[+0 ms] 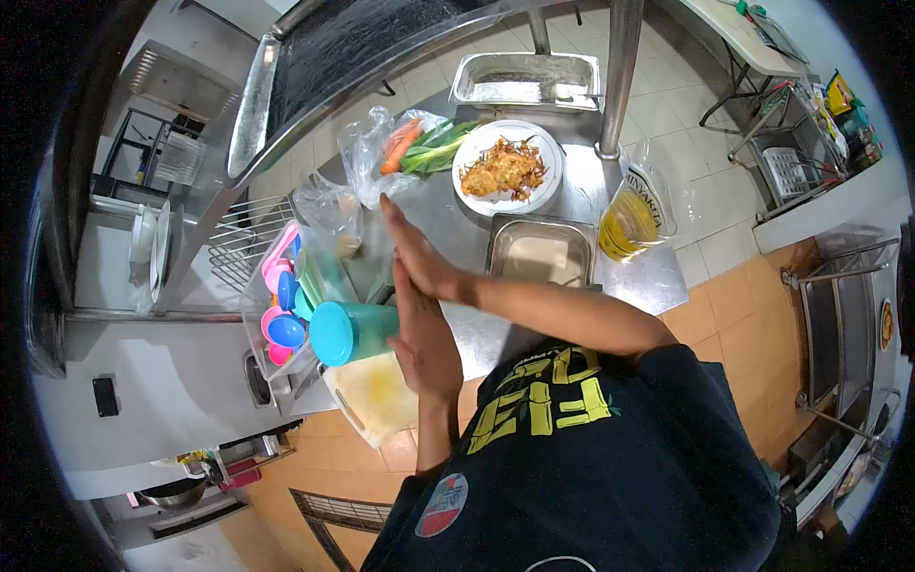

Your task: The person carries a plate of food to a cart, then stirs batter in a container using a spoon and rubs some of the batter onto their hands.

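So the left hand (426,329) and right hand (426,259) look pressed palm to palm, fingers straight, and the turquoise-lidded tub (355,334) sits just left of the left fingers, nearer that hand, long axis crosswise to them.

Both hands together in front of the torso, both empty; right hand (424,255) flat, fingers straight and close together, pointing up and leftward in view; right forearm (572,307) slanting across from a bent elbow; left hand (429,348) nearly upright, fingers against the right hand, thumb standing apart; left forearm (437,431) steep below its wrist.
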`<act>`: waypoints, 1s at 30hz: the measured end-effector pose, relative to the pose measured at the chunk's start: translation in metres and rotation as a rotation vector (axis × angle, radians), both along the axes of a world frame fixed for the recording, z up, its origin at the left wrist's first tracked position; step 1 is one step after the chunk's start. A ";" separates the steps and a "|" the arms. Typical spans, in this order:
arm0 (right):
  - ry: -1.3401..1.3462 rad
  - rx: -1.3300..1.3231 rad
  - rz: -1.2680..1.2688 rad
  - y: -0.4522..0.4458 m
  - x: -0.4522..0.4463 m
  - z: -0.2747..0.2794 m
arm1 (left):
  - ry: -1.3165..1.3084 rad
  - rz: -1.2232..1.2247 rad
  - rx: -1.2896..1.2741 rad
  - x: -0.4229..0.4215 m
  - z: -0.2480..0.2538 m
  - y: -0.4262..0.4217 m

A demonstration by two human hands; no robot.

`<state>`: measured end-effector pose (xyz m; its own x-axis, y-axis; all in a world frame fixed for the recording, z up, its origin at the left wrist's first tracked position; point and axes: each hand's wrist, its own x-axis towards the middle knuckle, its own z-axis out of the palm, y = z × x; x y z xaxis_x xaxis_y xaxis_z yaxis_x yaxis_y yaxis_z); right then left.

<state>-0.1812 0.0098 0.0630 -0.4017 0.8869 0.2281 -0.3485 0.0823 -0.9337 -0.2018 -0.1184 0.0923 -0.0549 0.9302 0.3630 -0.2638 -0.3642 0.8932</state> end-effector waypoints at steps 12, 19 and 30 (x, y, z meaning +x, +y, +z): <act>-0.094 0.202 0.342 -0.128 -0.006 0.031 | -0.208 0.207 -0.157 -0.128 -0.068 0.006; 0.112 0.126 0.357 -0.093 0.031 0.051 | -0.246 0.278 -0.109 -0.142 -0.100 -0.003; 0.177 0.042 0.324 -0.048 0.072 0.041 | -0.546 0.382 -0.239 -0.065 -0.055 0.002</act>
